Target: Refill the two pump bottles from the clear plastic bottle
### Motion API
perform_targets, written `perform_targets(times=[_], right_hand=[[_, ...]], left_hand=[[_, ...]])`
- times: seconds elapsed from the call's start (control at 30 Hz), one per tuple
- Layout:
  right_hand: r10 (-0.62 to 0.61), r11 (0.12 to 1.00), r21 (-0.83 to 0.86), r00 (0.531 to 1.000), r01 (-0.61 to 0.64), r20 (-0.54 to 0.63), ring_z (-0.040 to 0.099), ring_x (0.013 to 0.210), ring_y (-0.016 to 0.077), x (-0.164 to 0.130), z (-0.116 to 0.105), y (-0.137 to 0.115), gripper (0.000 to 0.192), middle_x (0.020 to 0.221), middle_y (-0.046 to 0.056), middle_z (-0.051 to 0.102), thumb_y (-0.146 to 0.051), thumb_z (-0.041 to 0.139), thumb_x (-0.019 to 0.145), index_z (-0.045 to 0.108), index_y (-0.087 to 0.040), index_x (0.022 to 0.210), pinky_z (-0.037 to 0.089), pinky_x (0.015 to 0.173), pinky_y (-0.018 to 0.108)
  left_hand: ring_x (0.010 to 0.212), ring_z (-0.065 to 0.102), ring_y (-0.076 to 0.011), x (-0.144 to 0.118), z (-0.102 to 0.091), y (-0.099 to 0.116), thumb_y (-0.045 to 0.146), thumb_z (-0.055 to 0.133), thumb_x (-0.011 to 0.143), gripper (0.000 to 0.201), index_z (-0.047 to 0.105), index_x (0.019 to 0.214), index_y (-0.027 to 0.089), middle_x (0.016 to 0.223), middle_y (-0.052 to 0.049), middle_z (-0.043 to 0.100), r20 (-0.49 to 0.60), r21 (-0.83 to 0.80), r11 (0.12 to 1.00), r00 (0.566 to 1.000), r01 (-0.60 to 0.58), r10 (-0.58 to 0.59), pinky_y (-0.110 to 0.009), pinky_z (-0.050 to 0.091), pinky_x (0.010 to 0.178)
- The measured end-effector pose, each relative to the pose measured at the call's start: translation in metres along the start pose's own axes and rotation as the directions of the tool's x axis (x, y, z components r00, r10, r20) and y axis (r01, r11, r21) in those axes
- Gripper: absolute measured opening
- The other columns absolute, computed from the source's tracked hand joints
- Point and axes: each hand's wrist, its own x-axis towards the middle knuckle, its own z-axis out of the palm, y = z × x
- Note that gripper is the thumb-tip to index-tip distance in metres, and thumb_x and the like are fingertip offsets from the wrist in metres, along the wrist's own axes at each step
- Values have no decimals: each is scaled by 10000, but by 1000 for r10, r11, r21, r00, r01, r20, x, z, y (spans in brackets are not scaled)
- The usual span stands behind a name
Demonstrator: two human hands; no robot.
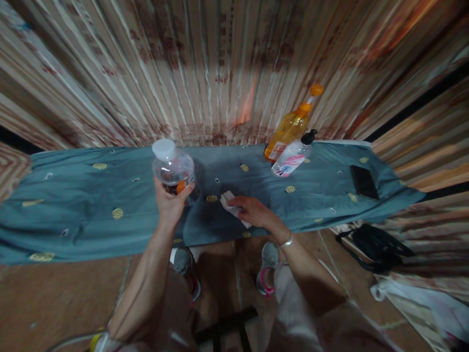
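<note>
A long bench (pixel 73 210) runs across in front of me, and a blue-green cloth with little gold dots covers all of it. A striped curtain (pixel 220 63) hangs close behind the bench. The brown floor (pixel 54 298) is under the bench, and my two grey shoes stand on it just below the bench's near edge.

A black bag (pixel 373 244) lies on the floor, below the right end of the bench.

An orange bottle (pixel 289 128) with a pump top stands at the back of the bench, right of the middle. A smaller clear pump bottle (pixel 293 157) with a pink label stands touching its front. A dark phone (pixel 363 182) lies flat near the right end of the bench.

My left hand (pixel 169 200) holds a clear water bottle (pixel 173 167) with a white cap above the middle of the bench. My fingers are wrapped tight around its lower part. The bottle stands upright, and something orange shows where my fingers hold it.

My right hand (pixel 252 211) lies palm down on a white cloth (pixel 230 203) on the bench, just right of the water bottle. My fingers are spread flat, pressing on it, not curled around it.
</note>
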Motion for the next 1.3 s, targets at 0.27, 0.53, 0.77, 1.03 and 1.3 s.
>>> perform_targets(times=[0.27,0.53,0.77,1.03,1.3], right_hand=[[483,804,-225,826,-550,-291,682,1238,346,-24,-58,55,453,1325,254,692,-16,538,870,645,-26,1310,519,1094,456],[-84,989,-119,996,83,-4,623,1307,233,10,16,-39,541,1391,136,676,7,554,828,645,-148,1338,478,1135,369],[305,930,-217,952,-296,6,734,1101,234,-26,-41,25,418,1220,77,782,-85,617,851,732,-200,1237,535,943,278],[486,773,-245,794,-585,-365,733,1099,288,-14,-56,62,345,1106,156,789,-90,562,887,722,-141,1188,550,967,352],[197,952,-162,926,-259,-323,608,1307,266,77,-16,-2,430,1369,219,663,4,496,896,627,-57,1301,449,1155,378]], left_hand=[[1100,687,-262,-3,-7,2,327,912,564,807,525,1268,246,1287,-109,659,-8,26,999,999,36,-35,-441,555,992],[1108,684,-265,-2,0,-1,348,899,563,790,519,1244,218,1286,-118,654,-15,20,1000,1000,1,-1,-428,548,993],[1099,689,-259,-1,-5,-2,355,916,553,812,514,1245,220,1263,-111,664,-8,12,1000,1000,-3,3,-424,557,994],[1113,684,-271,-2,-6,1,386,920,571,819,530,1266,197,1285,-136,657,-6,0,1000,1000,1,-1,-433,541,1003],[1134,673,-258,0,-1,4,341,899,586,777,518,1254,233,1244,-103,665,13,25,999,999,-29,29,-430,518,1043]])
